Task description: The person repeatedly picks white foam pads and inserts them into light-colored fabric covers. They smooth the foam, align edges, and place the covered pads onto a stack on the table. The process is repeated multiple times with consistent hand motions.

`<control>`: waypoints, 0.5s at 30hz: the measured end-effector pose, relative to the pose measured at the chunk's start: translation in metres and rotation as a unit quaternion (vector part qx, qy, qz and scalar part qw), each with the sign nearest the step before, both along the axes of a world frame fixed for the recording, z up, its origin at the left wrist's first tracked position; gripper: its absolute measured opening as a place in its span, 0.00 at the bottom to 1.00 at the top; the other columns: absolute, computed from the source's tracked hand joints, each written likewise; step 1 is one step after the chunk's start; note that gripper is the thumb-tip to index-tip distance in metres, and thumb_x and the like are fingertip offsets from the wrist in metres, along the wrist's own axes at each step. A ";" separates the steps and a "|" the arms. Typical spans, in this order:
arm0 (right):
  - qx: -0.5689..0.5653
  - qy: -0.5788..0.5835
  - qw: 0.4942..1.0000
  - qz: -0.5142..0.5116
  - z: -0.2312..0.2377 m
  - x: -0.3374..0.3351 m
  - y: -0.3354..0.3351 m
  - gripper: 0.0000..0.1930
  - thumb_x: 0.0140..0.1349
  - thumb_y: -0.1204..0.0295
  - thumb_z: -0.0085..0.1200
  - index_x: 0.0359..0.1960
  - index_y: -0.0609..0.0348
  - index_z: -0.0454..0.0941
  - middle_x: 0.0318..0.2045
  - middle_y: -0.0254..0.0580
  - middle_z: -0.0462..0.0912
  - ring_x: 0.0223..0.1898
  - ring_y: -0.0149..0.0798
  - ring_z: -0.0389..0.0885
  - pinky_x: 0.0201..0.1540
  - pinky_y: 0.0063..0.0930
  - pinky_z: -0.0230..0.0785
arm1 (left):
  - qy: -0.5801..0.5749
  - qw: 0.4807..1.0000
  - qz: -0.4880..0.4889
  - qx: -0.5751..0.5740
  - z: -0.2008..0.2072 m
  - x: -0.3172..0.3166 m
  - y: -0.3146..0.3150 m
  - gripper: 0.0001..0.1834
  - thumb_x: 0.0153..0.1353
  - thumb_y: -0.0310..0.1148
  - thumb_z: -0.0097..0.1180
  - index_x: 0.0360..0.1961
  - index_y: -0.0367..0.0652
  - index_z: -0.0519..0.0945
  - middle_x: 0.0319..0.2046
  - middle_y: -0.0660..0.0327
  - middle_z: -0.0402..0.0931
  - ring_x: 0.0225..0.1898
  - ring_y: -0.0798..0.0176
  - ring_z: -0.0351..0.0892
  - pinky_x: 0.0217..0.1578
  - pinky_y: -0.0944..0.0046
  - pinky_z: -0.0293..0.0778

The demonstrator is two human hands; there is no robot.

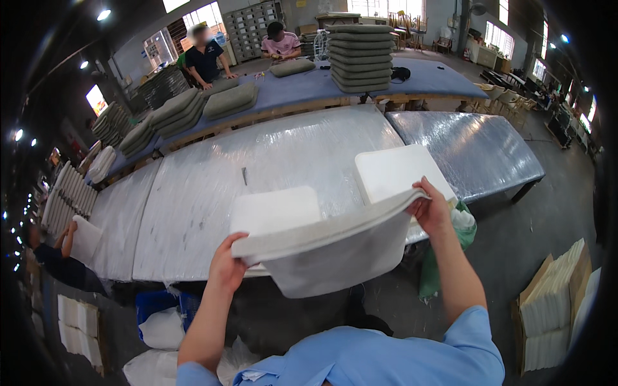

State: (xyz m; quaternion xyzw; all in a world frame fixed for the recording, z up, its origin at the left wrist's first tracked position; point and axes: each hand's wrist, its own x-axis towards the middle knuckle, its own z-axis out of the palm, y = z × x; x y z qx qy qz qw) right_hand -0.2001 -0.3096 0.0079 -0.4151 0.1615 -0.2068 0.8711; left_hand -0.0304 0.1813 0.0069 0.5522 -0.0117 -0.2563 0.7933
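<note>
A pale grey-white seat pad [341,264], soft and foam-like, hangs bowed in front of me over the near edge of the table. My left hand [228,265] grips its left corner, and my right hand [432,207] pinches the raised right corner. Just beyond it, a flat white pad [275,207] lies on the plastic-wrapped table [193,206], partly hidden by the held one. To the right is a white pad or stack of pads [400,168] with rounded corners, close to my right hand.
Across a blue-topped table [296,87] stand grey-green cushion stacks [360,58], with two people behind it. Another person [58,257] handles a white pad at far left. A blue crate [154,305], green sack [438,270] and boxed white sheets [553,309] stand on the floor.
</note>
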 end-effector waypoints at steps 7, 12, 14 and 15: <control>-0.199 -0.094 0.963 -0.154 0.139 0.065 -0.134 0.13 0.71 0.66 0.58 0.53 0.58 0.81 0.37 0.35 0.84 0.36 0.30 0.83 0.31 0.24 0.77 | -0.138 0.977 -0.094 -0.133 0.091 0.132 -0.183 0.11 0.73 0.28 0.52 0.53 0.49 0.80 0.50 0.57 0.81 0.49 0.55 0.83 0.47 0.48 0.84; -0.286 -0.155 0.920 -0.219 0.161 0.016 -0.185 0.16 0.70 0.70 0.56 0.57 0.61 0.81 0.43 0.40 0.86 0.44 0.35 0.85 0.50 0.31 0.79 | -0.131 0.964 -0.119 -0.198 0.088 0.149 -0.256 0.07 0.71 0.27 0.54 0.48 0.48 0.80 0.47 0.58 0.84 0.49 0.56 0.85 0.45 0.51 0.86; -0.291 -0.106 0.932 -0.189 0.129 0.011 -0.199 0.16 0.68 0.74 0.59 0.57 0.56 0.82 0.42 0.37 0.85 0.44 0.31 0.83 0.50 0.28 0.77 | -0.060 0.987 -0.091 -0.121 0.069 0.154 -0.265 0.06 0.68 0.28 0.56 0.44 0.49 0.81 0.46 0.59 0.84 0.43 0.59 0.85 0.41 0.59 0.84; -0.296 -0.067 0.931 -0.204 0.108 0.014 -0.201 0.18 0.67 0.74 0.61 0.58 0.53 0.82 0.38 0.34 0.84 0.39 0.30 0.82 0.47 0.27 0.77 | -0.012 0.985 -0.127 -0.115 0.051 0.165 -0.273 0.06 0.67 0.27 0.56 0.43 0.49 0.81 0.45 0.59 0.84 0.42 0.59 0.85 0.41 0.60 0.84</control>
